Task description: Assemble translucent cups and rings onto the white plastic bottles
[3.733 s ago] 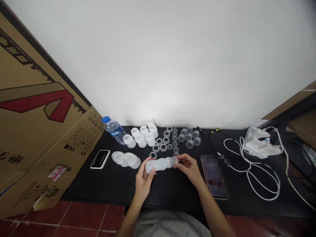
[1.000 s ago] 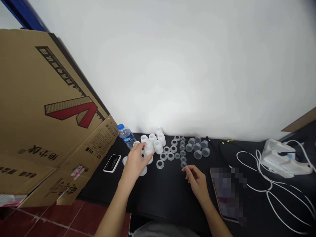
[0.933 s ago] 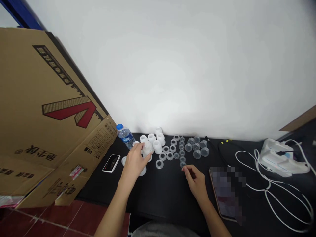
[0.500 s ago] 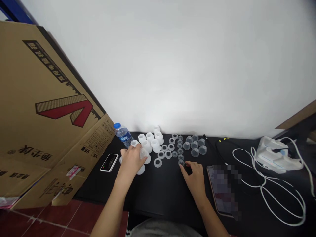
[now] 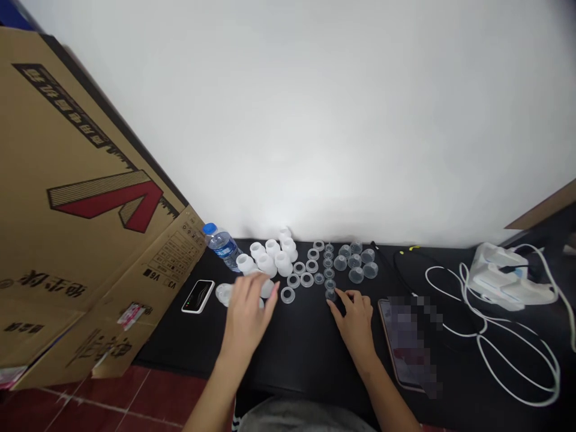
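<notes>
Head view: the left hand (image 5: 246,321) is open, fingers spread, above white caps (image 5: 266,264) at center; the right hand (image 5: 355,321) meets a clear ring (image 5: 330,294), grip unclear.

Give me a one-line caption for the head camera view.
Left hand above white plastic collars; right hand at clear rings on black table.

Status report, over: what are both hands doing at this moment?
Left hand open above frosted white plastic collars. Right hand at small clear plastic ring. Clear plastic cups just beyond.
</notes>
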The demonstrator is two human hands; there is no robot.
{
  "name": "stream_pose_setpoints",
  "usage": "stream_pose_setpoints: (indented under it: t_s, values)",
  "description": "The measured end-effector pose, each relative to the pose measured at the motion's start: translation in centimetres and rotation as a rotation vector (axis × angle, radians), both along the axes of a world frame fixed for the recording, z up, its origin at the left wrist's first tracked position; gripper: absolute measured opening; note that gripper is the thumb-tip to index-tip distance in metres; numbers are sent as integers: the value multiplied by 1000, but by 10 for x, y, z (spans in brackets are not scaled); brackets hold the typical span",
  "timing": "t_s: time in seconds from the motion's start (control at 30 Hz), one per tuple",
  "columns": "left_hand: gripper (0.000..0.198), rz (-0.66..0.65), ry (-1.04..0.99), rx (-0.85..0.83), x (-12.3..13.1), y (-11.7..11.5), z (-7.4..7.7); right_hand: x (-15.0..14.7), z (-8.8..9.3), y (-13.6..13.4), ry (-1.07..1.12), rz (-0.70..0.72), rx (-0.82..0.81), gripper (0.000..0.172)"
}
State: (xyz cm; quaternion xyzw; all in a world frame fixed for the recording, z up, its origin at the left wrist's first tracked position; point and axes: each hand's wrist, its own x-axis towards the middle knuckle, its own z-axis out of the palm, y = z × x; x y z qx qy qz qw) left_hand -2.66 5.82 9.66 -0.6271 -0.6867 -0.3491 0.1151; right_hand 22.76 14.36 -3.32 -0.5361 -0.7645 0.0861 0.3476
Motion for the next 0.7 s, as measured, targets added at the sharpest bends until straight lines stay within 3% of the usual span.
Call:
stream_pose_setpoints:
  t_s: [0.1,0.2,0.3,0.43,0.7]
  values:
    - [18,-134,-119,-90,23,-7,-32,-1,2,0,-14,15,-3,40]
    - [22,-63,-182,-188,32,-5,-66,-1,4,-2,-25,32,-20,37]
    - [24,9,-214,-218,30,-1,-88,-1,6,-4,-21,40,-43,34]
    - [16,-6,-270,-211,31,4,-97,-3,6,-3,33,56,-60,34]
    - [19,-220,-495,-27,64,8,-94,-3,10,-5,292,231,-171,27]
